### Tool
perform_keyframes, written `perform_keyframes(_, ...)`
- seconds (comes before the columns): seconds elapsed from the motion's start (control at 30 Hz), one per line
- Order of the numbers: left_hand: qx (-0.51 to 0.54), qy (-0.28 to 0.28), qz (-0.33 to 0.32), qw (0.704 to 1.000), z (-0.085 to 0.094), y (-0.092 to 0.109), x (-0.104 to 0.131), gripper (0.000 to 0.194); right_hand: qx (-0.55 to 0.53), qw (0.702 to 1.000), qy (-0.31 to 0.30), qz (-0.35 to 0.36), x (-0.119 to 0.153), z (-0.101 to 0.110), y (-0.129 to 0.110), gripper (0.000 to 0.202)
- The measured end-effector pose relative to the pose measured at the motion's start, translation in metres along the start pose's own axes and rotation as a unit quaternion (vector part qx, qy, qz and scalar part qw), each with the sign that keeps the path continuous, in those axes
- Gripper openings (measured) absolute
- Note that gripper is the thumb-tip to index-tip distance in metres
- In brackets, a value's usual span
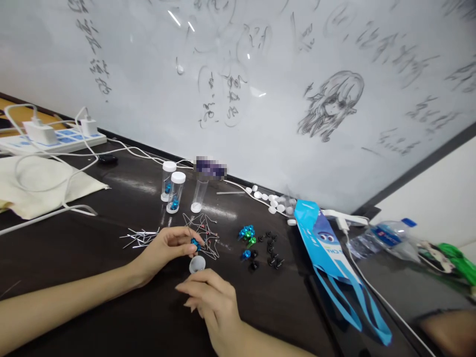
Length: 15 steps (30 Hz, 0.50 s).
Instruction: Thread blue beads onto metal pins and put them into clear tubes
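My left hand pinches a small blue piece between thumb and fingers, beside a loose pile of bent wires. Just below that piece, a small whitish round cup stands near the fingertips of my right hand. The right fingers are bent and close together; what they hold, if anything, is hidden. Straight silvery sticks lie left of my left hand. Blue and green pieces and black pieces are grouped to the right on the dark table.
Two white-capped tubes hold blue pieces; another clear tube stands beside them. White caps lie along the whiteboard. A blue bag, a bottle and cables are right; a power strip and cloth are left.
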<state>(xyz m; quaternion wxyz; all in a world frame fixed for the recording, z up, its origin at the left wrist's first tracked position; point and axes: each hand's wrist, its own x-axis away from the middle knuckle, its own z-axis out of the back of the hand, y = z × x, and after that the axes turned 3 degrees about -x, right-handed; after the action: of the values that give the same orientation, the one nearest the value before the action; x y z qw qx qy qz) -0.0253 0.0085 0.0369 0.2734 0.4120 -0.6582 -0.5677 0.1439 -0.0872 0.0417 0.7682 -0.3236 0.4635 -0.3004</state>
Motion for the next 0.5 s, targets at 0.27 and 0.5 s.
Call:
perform_keyframes(0.27, 0.083, -0.010, 0.019, 0.996, -0.001, 0.001, -0.001, 0.012, -0.031, 0.997, 0.061, -0.042, 0.004, -0.001, 0.000, 0.039)
perform_keyframes(0.5, 0.107, -0.053, 0.033, 0.992, 0.002, -0.002, -0.002, 0.016, -0.094, 0.979, 0.151, -0.105, -0.008, 0.002, 0.007, 0.029)
